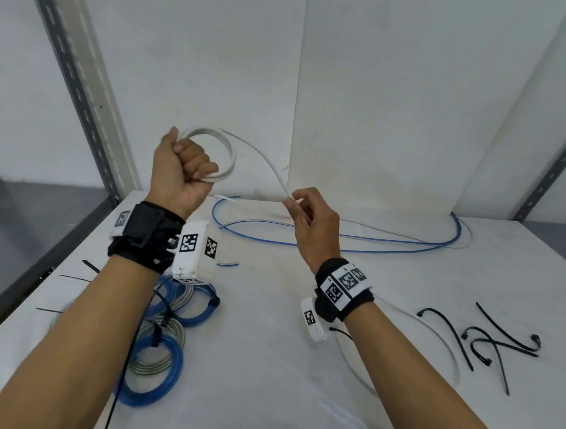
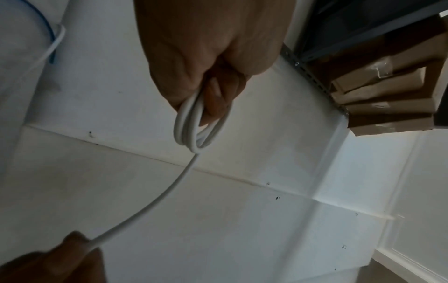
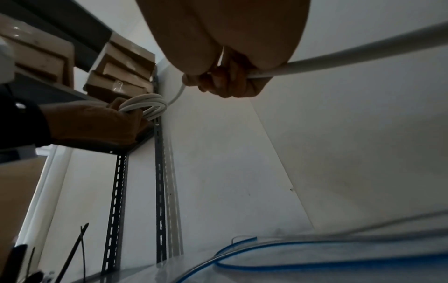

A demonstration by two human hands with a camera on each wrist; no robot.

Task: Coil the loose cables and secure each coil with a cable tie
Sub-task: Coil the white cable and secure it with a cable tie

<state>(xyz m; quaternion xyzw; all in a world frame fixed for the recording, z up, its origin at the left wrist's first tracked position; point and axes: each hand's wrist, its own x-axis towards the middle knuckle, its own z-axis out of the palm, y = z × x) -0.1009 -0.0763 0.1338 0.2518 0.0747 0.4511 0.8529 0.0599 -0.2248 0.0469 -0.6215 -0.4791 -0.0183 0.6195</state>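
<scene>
My left hand is raised above the white table and grips a small coil of white cable, several loops held in the fist. From the coil a free strand of the white cable runs down and right to my right hand, which pinches it between thumb and fingers. The strand passes on through that hand; its rest lies on the table under my right forearm. Loose black cable ties lie at the right.
A loose blue cable sprawls over the back of the table. Tied blue and grey-green coils lie near the left front, with black tie tails beside them. Grey slotted shelf posts and white walls border the table.
</scene>
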